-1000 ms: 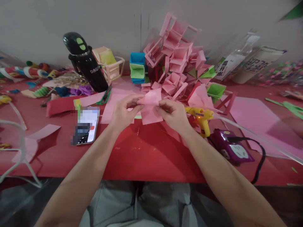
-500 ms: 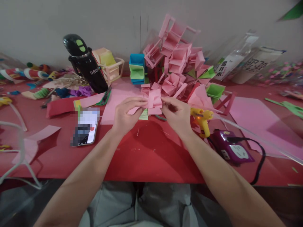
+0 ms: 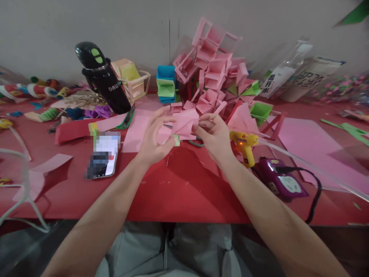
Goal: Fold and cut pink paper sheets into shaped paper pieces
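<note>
A creased square of pink paper (image 3: 185,124) is held up above the red table, its right edge pinched between the thumb and fingers of my right hand (image 3: 215,134). On the other side, my left hand (image 3: 155,136) has its thumb and fingers spread apart, close to the paper's left edge and holding nothing I can see. Behind the paper rises a heap of folded pink paper pieces (image 3: 215,71). A small light green slip (image 3: 177,141) shows beneath it, partly covered. Flat pink sheets (image 3: 132,134) lie left of my hands.
A yellow glue gun (image 3: 245,148) with a lit orange light lies by my right wrist, near a purple power socket (image 3: 284,179) with a black cable. To the left are a phone (image 3: 105,157) and a black bottle (image 3: 106,80). Green-handled scissors (image 3: 127,118) rest beside it.
My left fingers have opened and come off the pink paper. The paper, folded with raised flaps before, now shows a flatter, broader face and stays in my right hand.
</note>
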Demonstrator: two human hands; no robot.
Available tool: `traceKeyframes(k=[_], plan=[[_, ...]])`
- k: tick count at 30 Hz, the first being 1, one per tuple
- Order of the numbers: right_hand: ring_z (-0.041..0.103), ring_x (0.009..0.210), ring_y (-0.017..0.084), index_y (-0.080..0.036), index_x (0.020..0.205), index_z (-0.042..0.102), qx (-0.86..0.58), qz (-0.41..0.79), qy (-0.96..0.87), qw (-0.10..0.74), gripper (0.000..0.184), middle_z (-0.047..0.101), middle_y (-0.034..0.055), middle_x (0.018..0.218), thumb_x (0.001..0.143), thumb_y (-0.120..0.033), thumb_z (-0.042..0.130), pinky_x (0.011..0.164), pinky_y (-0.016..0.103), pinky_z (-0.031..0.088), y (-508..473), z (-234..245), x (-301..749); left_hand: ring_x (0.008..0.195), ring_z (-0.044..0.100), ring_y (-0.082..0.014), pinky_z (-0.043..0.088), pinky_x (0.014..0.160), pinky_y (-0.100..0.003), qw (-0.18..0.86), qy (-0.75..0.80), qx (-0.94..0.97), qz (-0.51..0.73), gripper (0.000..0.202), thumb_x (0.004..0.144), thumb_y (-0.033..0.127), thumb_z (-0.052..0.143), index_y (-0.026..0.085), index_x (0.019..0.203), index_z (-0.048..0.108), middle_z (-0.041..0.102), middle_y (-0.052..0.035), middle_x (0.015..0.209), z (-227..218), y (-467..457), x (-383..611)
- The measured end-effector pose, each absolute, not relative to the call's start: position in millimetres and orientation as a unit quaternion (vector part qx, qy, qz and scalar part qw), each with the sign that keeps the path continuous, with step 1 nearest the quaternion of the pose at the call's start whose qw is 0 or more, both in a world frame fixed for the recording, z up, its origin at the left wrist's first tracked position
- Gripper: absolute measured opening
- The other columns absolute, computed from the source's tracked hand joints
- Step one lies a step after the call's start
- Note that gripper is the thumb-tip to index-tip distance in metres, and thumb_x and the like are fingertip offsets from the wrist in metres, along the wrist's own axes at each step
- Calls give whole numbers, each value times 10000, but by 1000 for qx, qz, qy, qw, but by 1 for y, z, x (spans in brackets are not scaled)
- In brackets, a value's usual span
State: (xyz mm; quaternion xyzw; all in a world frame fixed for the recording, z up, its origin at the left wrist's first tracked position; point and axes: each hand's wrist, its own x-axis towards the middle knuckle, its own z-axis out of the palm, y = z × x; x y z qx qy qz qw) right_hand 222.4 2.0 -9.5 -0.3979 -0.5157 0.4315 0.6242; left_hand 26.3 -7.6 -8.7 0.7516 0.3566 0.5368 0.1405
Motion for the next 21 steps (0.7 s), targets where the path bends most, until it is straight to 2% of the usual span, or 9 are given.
traceKeyframes(k=[2,4,6,9,15,18,21], plan=[[668,686,129,-228,937,565,-405,416,-533,616,449,674,-27,765,664,-404,875,679,287,588,2,-9,224,1214,614,-260,529,983,-448,238,382,694,562,315,850,253,648,237,1161,601,582,-109,1394,-11,-5,27],[669,700,134,-218,935,582,-411,411,-560,591,405,689,-14,769,687,-377,860,671,281,574,1,-7,224,1118,656,-230,551,928,-405,286,398,658,572,335,870,318,657,236,1186,580,621,-105,1325,-11,-3,27],[670,715,138,-206,922,604,-412,411,-591,558,350,704,2,782,712,-354,842,670,280,566,-2,-4,224,1103,654,-218,548,917,-381,277,414,666,555,352,864,342,687,240,1190,604,654,-87,1284,-10,-2,28],[666,720,141,-195,901,629,-405,404,-627,529,278,708,10,781,744,-331,815,662,276,556,-5,-2,223,1061,659,-206,537,884,-357,211,436,702,522,245,867,312,703,248,1103,695,725,-51,1164,-6,-3,28],[641,691,138,-192,897,655,-404,385,-639,529,220,697,13,770,801,-354,770,639,276,538,-6,-2,224,825,676,-187,516,710,-321,194,452,713,499,135,845,311,741,250,962,770,786,-32,943,-5,-6,28],[646,703,142,-192,897,676,-397,365,-659,524,179,706,21,789,833,-346,740,658,285,542,-7,0,225,882,672,-210,522,777,-358,174,457,730,479,98,862,331,720,257,910,764,788,-32,958,-5,-6,26],[663,735,151,-196,893,710,-378,369,-686,500,141,731,30,831,847,-329,721,676,293,553,-7,2,226,1142,646,-244,505,964,-418,197,417,752,470,203,877,330,696,239,1058,707,721,-67,1236,-1,-7,23]])
